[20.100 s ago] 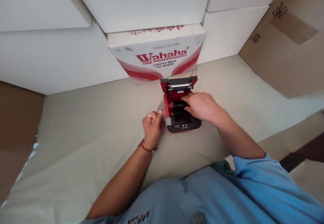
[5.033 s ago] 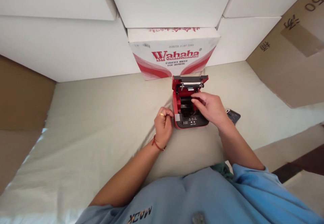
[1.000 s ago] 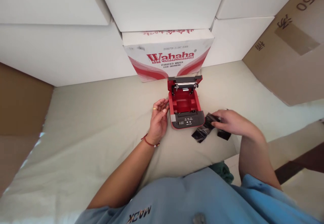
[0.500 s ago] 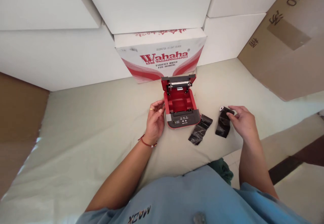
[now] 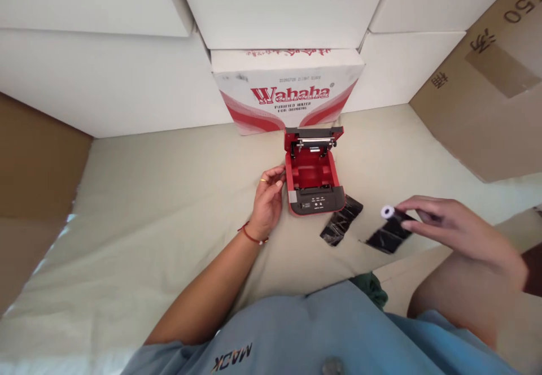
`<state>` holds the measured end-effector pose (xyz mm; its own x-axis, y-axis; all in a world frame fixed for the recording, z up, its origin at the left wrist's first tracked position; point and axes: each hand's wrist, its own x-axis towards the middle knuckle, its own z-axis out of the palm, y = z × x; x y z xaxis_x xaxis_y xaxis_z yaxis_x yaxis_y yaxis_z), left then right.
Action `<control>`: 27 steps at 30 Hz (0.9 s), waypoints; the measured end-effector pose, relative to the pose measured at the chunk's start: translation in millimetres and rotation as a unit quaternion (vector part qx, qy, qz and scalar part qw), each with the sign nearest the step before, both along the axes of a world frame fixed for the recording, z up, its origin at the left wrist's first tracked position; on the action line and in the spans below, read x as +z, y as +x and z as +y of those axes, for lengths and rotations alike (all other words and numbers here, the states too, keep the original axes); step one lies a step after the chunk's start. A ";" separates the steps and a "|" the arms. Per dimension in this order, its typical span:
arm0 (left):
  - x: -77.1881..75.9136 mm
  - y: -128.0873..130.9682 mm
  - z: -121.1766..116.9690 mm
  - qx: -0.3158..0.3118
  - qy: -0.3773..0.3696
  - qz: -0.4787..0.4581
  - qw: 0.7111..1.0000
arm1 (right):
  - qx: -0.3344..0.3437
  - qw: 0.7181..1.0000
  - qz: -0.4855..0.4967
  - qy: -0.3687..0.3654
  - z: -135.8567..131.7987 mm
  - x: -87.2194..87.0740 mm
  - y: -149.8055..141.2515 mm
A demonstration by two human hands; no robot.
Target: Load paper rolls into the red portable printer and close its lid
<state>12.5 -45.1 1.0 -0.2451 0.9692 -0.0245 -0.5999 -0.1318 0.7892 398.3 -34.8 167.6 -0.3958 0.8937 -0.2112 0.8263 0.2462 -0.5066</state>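
A small red and black printer (image 5: 312,174) sits with its lid raised, and the red bay inside holds nothing visible. Against its left side rest the curled fingers of my left hand (image 5: 270,199), part of them hidden beside the casing. My right hand (image 5: 432,217), slightly blurred, pinches a black roll (image 5: 396,225) with a white core between thumb and fingers. A loose length hangs from the roll, with its white end facing left. A separate black strip (image 5: 342,221), creased and shiny, lies by the printer's front right corner.
Behind the printer stands a white and red Wahaha water carton (image 5: 292,95), with white boxes (image 5: 275,8) stacked at the back. Brown cardboard boxes flank the surface at right (image 5: 486,109) and left (image 5: 38,177). A pale cloth (image 5: 169,205) covers the surface.
My right hand has lifted the black roll and drawn it right and nearer to me, turning its white core end towards view. My left hand stays at the printer. The view has shifted slightly.
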 end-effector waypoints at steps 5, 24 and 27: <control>-1.2 0.4 0.8 0.000 -0.001 -0.003 1.000 | 0.131 0.984 0.119 -0.009 12.5 42.4 -66.9; -7.9 3.4 3.6 0.004 -0.006 -0.005 1.000 | 0.081 0.977 -0.156 0.120 68.7 -32.8 -220.0; -7.5 5.7 1.7 0.011 0.002 0.015 1.000 | 0.097 0.981 -0.125 0.113 69.3 -34.0 -214.5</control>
